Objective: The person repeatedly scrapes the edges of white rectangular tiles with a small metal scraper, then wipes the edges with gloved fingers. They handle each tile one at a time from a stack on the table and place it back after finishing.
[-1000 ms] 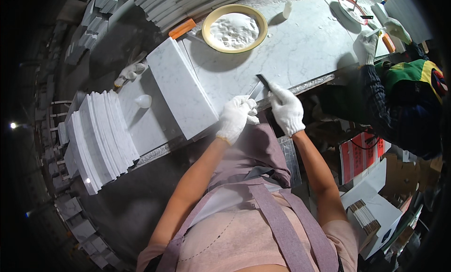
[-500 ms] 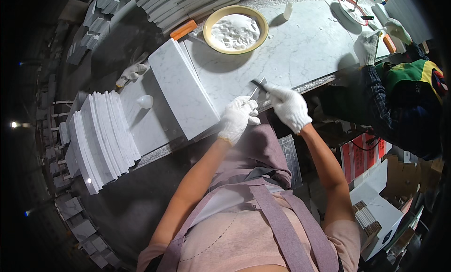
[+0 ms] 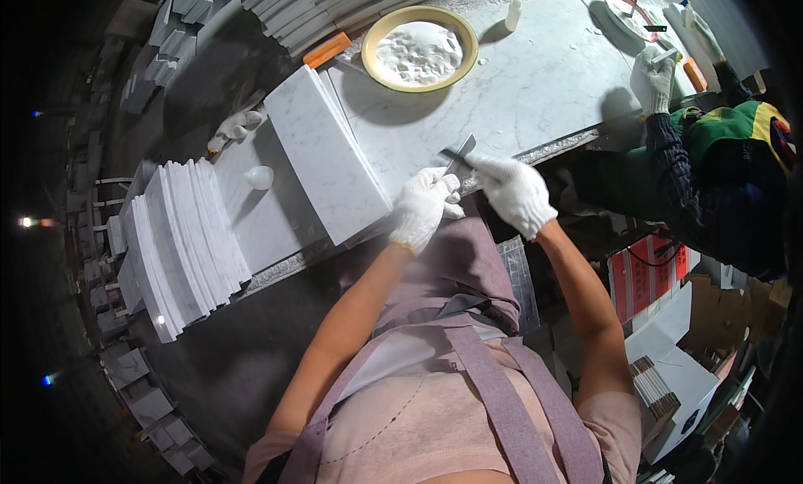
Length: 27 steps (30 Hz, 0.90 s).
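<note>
Both of my hands wear white knit gloves and meet in front of me at the worktable's near edge. My left hand (image 3: pixel 422 209) is closed on a flat grey metal blade (image 3: pixel 462 148), like a putty knife's, which sticks out up and to the right. My right hand (image 3: pixel 514 195) is closed on a thin dark strip-like tool (image 3: pixel 452 156) that lies across the blade and seems to touch it. The gloves hide the ends of both tools. Left of my hands, a white-grey marble tile (image 3: pixel 322 153) tops a small stack.
A yellow bowl (image 3: pixel 370 45) of white paste or powder, an orange-handled tool (image 3: pixel 326 51) and a small white bottle (image 3: pixel 513 16) stand beyond. Leftward are a glove (image 3: pixel 236 131), a round whitish object (image 3: pixel 259 178) and upright tiles (image 3: pixel 188 241). A co-worker (image 3: pixel 711 174) works at right.
The grey blade now shows its flat face more broadly, and the dark strip has shifted slightly left and down along it. At right, the co-worker's gloved hands have moved.
</note>
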Each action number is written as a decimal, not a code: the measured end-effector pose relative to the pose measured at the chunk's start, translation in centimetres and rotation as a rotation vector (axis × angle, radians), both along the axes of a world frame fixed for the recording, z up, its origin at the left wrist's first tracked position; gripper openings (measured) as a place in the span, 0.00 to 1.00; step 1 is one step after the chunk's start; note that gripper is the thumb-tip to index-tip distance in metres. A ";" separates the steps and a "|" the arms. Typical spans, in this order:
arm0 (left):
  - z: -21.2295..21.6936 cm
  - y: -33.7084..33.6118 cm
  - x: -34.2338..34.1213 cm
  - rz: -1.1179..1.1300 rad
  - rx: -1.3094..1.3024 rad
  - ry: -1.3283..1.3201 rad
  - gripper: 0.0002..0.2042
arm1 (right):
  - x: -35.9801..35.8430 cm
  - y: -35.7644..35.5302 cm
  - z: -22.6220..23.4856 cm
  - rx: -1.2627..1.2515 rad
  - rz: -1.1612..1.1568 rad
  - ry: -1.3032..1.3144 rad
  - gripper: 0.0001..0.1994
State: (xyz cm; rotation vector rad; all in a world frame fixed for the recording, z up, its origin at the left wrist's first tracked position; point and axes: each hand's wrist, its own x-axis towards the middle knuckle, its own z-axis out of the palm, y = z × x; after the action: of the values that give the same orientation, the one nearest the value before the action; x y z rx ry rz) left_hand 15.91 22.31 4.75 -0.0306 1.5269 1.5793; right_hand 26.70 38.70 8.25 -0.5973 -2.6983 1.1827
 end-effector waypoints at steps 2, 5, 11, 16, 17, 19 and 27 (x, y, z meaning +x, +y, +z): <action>0.1 -0.1 0.0 -0.016 -0.051 0.015 0.17 | -0.1 0.4 -0.5 -0.039 -0.180 0.024 0.16; 0.4 -0.1 0.0 -0.020 -0.069 0.031 0.12 | 0.3 -0.9 -1.6 -0.109 -0.101 -0.108 0.17; 0.4 -0.2 0.0 0.006 -0.045 -0.016 0.19 | 0.8 -2.9 -2.6 -0.135 -0.211 0.113 0.17; 0.7 0.0 -0.2 -0.011 -0.076 -0.001 0.19 | 0.4 -3.3 -2.1 -0.215 -0.265 0.092 0.16; 0.9 0.0 -0.2 -0.022 -0.083 0.014 0.18 | 0.5 -3.1 -1.9 -0.290 -0.320 0.133 0.16; 1.5 0.1 0.1 -0.030 -0.106 0.041 0.15 | 0.7 -3.1 -1.6 -0.212 -0.277 0.072 0.17; 3.7 -0.4 1.7 -0.363 -0.444 1.585 0.15 | 4.4 -1.8 -0.7 -0.728 -0.627 0.298 0.20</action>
State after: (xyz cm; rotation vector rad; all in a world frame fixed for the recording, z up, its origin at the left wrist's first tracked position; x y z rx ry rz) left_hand 17.60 21.93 8.44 1.4460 2.7538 0.7695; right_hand 31.05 36.95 7.51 -1.1258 -1.5865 1.8212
